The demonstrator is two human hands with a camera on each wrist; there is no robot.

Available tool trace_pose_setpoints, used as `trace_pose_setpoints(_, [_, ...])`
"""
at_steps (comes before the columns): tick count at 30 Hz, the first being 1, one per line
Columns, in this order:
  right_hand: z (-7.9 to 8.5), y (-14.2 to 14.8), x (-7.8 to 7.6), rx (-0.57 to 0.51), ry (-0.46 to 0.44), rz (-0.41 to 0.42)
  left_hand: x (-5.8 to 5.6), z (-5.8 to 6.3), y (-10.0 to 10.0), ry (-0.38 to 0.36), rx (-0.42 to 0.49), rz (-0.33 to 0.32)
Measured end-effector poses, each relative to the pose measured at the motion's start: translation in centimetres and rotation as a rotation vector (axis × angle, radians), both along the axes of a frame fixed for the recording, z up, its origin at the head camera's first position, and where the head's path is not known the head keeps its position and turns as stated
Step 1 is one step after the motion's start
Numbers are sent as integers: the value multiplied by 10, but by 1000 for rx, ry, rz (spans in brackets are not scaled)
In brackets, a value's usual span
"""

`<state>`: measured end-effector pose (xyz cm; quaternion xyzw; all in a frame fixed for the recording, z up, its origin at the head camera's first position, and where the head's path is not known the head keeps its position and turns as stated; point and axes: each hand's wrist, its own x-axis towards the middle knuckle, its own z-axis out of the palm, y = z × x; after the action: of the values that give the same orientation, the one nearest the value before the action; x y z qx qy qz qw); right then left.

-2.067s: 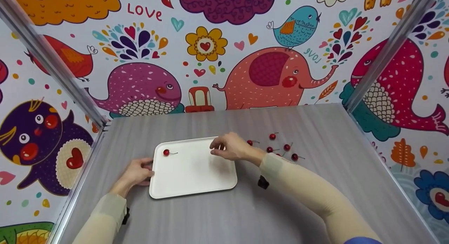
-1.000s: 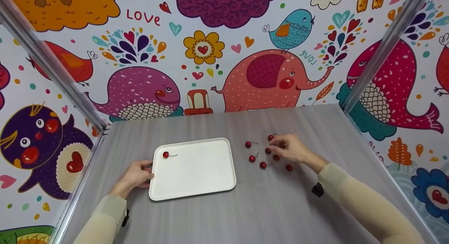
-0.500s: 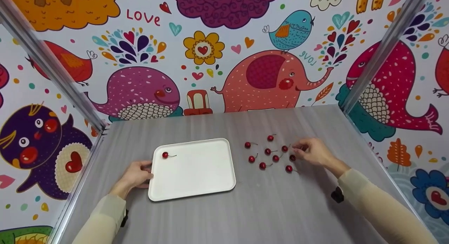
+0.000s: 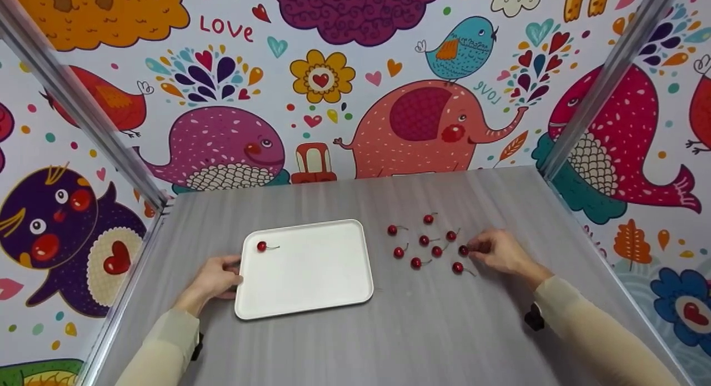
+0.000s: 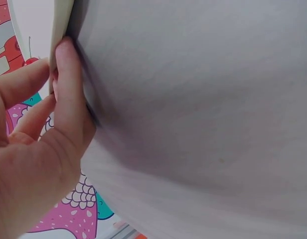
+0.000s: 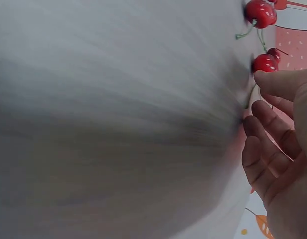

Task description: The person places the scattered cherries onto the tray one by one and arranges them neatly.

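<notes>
The left hand grips the left rim of the white tray, long axis left-to-right, while the right hand, grip indeterminable, touches a glossy dark-red cherry well right of the tray, stem end facing that hand, a strip of grey table separating tray and loose cherries.

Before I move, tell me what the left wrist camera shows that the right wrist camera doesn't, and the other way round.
Only the left wrist camera shows the left hand gripping the edge of the tray, plus the single cherry lying on it.

Only the right wrist camera shows the right hand and the loose cherries near its thumb; whether it grips one is unclear.

Both share the grey table and parts of the cartoon wall.
</notes>
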<state>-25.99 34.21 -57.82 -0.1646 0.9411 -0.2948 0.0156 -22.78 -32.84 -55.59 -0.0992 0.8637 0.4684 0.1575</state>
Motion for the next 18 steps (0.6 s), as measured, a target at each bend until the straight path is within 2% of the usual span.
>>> trace_pose_setpoints(5, [-4,-2,1,-9,56,4,0,1,-1,-8,9,-3])
trace_pose_setpoints(10, [-5,-3,0,-4,65,-6,-1,-1,-1,-2,26,-7])
trace_pose_setpoints(18, [-6,-7,-2,9,102,27,-2,-3,-1,-1,34,-11])
